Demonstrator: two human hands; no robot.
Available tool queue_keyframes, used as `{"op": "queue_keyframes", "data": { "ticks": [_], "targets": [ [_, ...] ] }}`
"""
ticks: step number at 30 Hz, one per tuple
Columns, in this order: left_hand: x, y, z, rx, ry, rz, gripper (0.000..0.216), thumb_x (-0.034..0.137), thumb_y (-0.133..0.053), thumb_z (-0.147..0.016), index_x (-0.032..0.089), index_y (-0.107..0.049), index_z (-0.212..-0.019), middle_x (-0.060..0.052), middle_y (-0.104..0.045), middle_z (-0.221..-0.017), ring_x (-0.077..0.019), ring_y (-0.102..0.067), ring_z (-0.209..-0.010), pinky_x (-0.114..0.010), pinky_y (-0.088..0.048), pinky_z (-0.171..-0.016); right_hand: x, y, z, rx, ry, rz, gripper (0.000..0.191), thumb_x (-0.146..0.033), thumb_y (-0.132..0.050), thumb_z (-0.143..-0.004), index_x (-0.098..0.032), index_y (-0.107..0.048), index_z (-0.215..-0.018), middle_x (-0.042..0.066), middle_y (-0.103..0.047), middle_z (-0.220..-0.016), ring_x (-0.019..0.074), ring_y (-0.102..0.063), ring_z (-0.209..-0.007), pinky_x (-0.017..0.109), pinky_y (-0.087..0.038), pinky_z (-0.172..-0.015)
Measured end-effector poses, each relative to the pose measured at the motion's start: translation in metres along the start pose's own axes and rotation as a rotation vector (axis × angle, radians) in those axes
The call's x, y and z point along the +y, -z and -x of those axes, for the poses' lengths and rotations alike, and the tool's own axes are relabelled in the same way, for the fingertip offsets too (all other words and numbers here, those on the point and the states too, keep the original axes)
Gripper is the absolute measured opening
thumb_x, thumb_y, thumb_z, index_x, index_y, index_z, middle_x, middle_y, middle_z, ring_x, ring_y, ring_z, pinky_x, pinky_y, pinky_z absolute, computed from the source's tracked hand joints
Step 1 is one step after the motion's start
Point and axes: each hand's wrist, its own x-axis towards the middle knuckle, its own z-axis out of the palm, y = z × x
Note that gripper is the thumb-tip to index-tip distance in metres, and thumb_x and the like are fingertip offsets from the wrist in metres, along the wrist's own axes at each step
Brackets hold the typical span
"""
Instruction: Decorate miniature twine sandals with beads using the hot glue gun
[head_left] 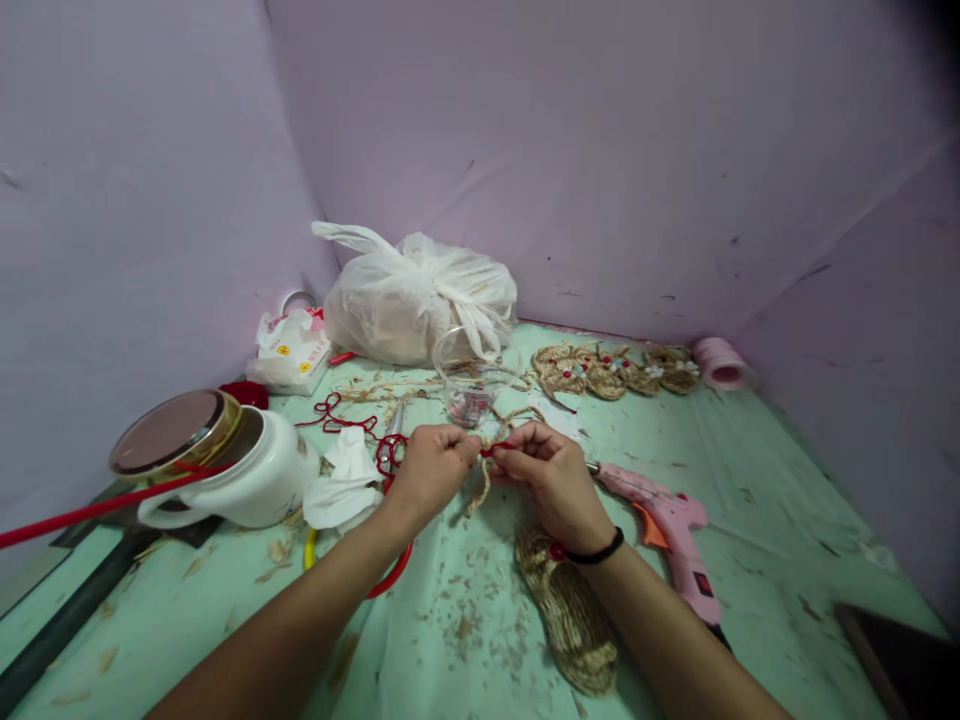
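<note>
My left hand [442,465] and my right hand [553,478] meet over the middle of the table, both with fingers pinched. A short red yarn [496,450] runs between the fingertips, held at both sides. A thin braided straw cord [478,492] hangs just below the left fingertips; what joins it to the yarn is too small to tell. Under my right wrist lies a woven straw slipper sole [574,625] with a red bead near its upper end. A pink glue gun [675,515] rests to the right of my right hand.
A clear plastic cup [469,405] with small beads stands beyond my hands. Small straw slippers [589,372] line the back, beside a pink roll [720,362]. A tied white bag [420,295], crumpled tissue [343,485], scissors [391,435] and a white mug [270,480] are leftward.
</note>
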Motion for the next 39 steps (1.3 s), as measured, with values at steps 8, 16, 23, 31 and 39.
{"op": "queue_keyframes", "data": {
  "ticks": [8,16,23,31,39],
  "targets": [
    [-0.003,-0.005,0.005,0.165,-0.156,-0.190,0.030,0.029,-0.043,-0.070,0.019,-0.034,-0.043,0.006,-0.029,-0.043,-0.0083,-0.029,-0.044,-0.023,-0.019,-0.045,-0.003,0.001,-0.002,-0.094,-0.102,-0.110,0.026,-0.037,-0.074,-0.056,-0.015,-0.061,-0.061,0.000,-0.061,-0.062,0.0065,-0.051,-0.046,0.014,-0.040,-0.037],
    [-0.003,-0.009,0.016,0.209,-0.236,-0.313,0.031,0.028,-0.046,-0.068,0.019,-0.033,-0.042,0.005,-0.027,-0.044,-0.0097,-0.025,-0.046,-0.027,-0.012,-0.050,0.003,0.004,-0.003,-0.091,-0.058,-0.149,0.029,-0.035,-0.072,-0.054,-0.017,-0.050,-0.052,-0.006,-0.048,-0.046,0.0031,-0.028,-0.034,0.014,-0.024,-0.029],
    [-0.001,-0.003,0.010,0.163,-0.127,-0.093,0.032,0.029,-0.051,-0.064,0.018,-0.034,-0.040,0.006,-0.027,-0.041,-0.0082,-0.024,-0.044,-0.024,-0.012,-0.047,-0.004,0.002,0.000,-0.098,-0.019,-0.049,0.026,-0.036,-0.072,-0.055,-0.017,-0.055,-0.058,-0.004,-0.056,-0.054,0.0049,-0.041,-0.042,0.017,-0.040,-0.042],
    [0.004,0.006,0.003,-0.062,0.069,0.462,0.025,0.039,-0.051,-0.067,0.018,-0.045,-0.057,0.004,-0.047,-0.040,-0.0078,-0.041,-0.033,-0.019,-0.026,-0.036,-0.021,0.026,-0.008,-0.125,-0.045,0.404,0.007,-0.022,-0.068,-0.057,-0.016,-0.065,-0.056,-0.002,-0.059,-0.048,0.0085,-0.047,-0.042,0.019,-0.036,-0.040],
    [0.010,0.000,0.010,-0.090,0.105,0.678,0.021,0.033,-0.056,-0.066,0.016,-0.046,-0.059,0.006,-0.045,-0.046,-0.0060,-0.045,-0.034,-0.017,-0.025,-0.031,-0.019,0.018,0.003,-0.259,0.014,0.737,0.019,-0.020,-0.063,-0.058,-0.016,-0.060,-0.040,-0.006,-0.044,-0.034,0.0062,-0.031,-0.035,0.021,-0.021,-0.038]
  ]
}}
